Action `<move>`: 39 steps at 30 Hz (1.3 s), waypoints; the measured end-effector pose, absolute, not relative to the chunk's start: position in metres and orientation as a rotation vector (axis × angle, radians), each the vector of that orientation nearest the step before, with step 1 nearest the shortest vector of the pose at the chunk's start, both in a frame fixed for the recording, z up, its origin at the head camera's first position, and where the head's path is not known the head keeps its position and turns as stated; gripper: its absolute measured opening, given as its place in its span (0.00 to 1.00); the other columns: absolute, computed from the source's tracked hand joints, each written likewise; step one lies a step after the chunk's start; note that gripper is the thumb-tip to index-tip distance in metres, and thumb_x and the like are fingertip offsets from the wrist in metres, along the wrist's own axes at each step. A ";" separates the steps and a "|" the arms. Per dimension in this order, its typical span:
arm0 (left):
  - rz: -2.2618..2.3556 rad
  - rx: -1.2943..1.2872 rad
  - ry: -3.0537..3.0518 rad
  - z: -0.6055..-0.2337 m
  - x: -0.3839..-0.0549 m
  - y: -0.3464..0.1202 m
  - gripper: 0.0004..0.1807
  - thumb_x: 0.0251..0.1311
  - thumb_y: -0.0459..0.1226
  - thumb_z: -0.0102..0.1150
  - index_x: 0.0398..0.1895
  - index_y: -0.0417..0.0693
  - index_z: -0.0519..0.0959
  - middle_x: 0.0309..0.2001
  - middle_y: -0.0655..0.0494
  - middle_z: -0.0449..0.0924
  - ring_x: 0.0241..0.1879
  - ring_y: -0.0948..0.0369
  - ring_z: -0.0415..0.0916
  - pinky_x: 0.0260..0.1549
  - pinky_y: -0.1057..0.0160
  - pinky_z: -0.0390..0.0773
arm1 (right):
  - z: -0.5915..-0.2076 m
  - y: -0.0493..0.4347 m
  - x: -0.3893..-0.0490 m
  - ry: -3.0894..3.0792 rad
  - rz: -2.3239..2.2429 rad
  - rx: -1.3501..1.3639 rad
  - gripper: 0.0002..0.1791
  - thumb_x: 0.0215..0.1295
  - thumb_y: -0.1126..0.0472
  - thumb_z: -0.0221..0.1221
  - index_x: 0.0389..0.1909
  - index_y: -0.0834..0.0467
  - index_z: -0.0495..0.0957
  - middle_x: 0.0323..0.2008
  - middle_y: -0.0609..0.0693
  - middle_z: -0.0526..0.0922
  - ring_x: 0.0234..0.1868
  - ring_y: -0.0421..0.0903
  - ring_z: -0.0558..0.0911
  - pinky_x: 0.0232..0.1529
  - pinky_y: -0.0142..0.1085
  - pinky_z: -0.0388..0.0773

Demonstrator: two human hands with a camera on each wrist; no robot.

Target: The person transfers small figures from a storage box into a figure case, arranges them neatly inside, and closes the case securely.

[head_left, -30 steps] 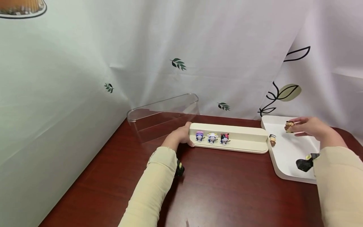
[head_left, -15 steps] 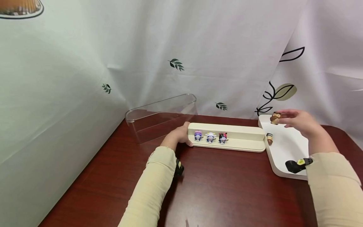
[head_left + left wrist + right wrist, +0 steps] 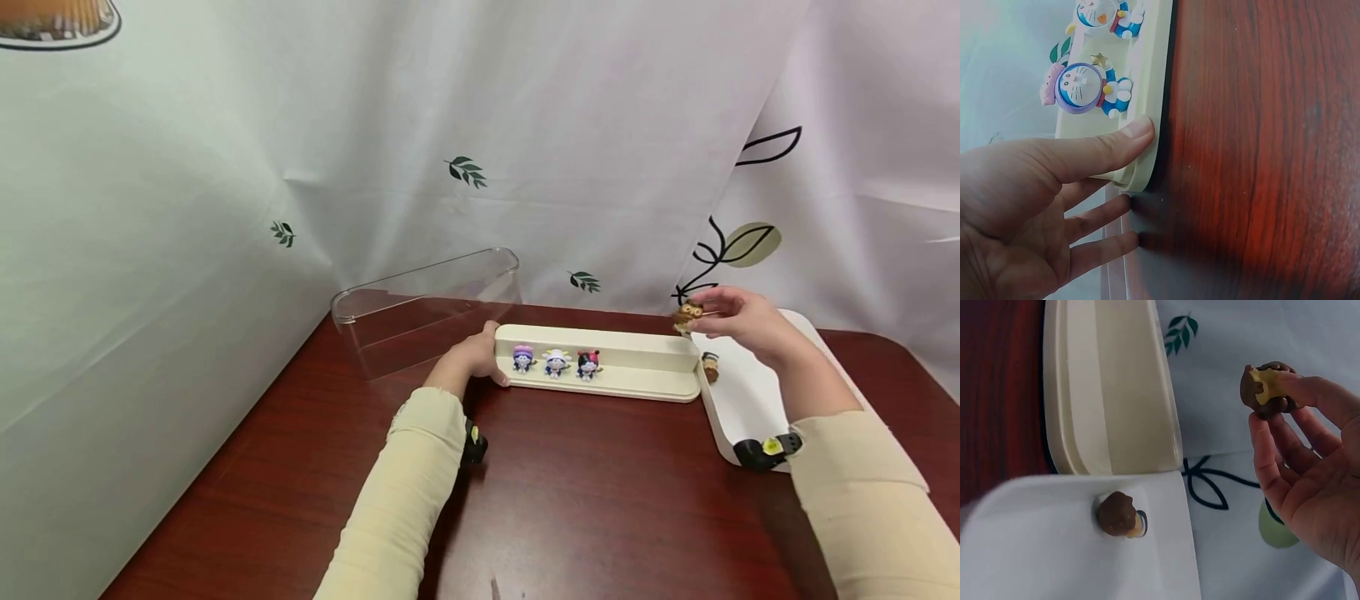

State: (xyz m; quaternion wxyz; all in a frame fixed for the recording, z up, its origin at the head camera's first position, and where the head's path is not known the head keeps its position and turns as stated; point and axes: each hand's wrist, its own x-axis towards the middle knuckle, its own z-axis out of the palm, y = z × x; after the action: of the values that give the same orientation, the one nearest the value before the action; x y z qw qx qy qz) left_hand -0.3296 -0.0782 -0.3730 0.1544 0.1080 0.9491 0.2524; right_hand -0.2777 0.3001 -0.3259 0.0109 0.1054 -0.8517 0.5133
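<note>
My left hand [image 3: 474,354] grips the left end of a cream stepped display stand [image 3: 648,379], its thumb on the front lip in the left wrist view. Three small blue-and-white cat figurines stand on it: one with a purple-pink hat [image 3: 523,359], one with a white horned hat [image 3: 556,363], one with a red-and-black hat [image 3: 588,365]. My right hand [image 3: 750,325] pinches a brown owl-like figurine [image 3: 686,315] in the air, just above the stand's right end. Another brown-and-tan figurine [image 3: 1116,514] lies in the white tray [image 3: 746,400], against its left wall.
A clear plastic cover [image 3: 427,312] sits behind and left of the stand. The tray adjoins the stand's right end. Dark reddish wooden table [image 3: 570,492] extends in front. A patterned white cloth [image 3: 375,167] hangs behind and at the left.
My right hand has lifted the owl-like figurine from over the tray and carried it left to the stand's right end. The left hand keeps its grip on the stand.
</note>
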 end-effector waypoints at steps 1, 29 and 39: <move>0.726 0.315 2.719 -0.373 -0.330 -0.078 0.51 0.39 0.38 0.76 0.64 0.47 0.51 0.51 0.43 0.71 0.51 0.52 0.68 0.54 0.55 0.64 | -0.325 0.297 -0.277 -2.671 1.582 0.329 0.15 0.58 0.67 0.62 0.44 0.52 0.73 0.33 0.35 0.77 0.34 0.32 0.77 0.34 0.30 0.75; 0.609 0.492 2.729 -0.370 -0.331 -0.071 0.56 0.41 0.32 0.74 0.71 0.58 0.47 0.55 0.41 0.68 0.50 0.52 0.67 0.52 0.56 0.66 | -0.331 0.236 -0.274 -2.855 1.273 0.479 0.21 0.52 0.70 0.64 0.48 0.70 0.73 0.39 0.60 0.78 0.37 0.43 0.77 0.36 0.30 0.73; 0.627 0.478 2.727 -0.368 -0.328 -0.069 0.56 0.42 0.31 0.73 0.71 0.58 0.46 0.55 0.41 0.69 0.48 0.53 0.68 0.50 0.56 0.67 | -0.339 0.230 -0.274 -2.871 1.232 0.606 0.19 0.48 0.72 0.63 0.44 0.68 0.72 0.39 0.59 0.77 0.40 0.51 0.76 0.37 0.33 0.72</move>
State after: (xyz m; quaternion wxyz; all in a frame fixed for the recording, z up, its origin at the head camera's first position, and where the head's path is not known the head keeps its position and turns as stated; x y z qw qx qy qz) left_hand -0.3277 -0.0690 -0.3675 0.1507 0.1666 0.9497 0.2184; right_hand -0.2743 0.2298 -0.3393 -0.0203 0.1905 -0.9019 0.3871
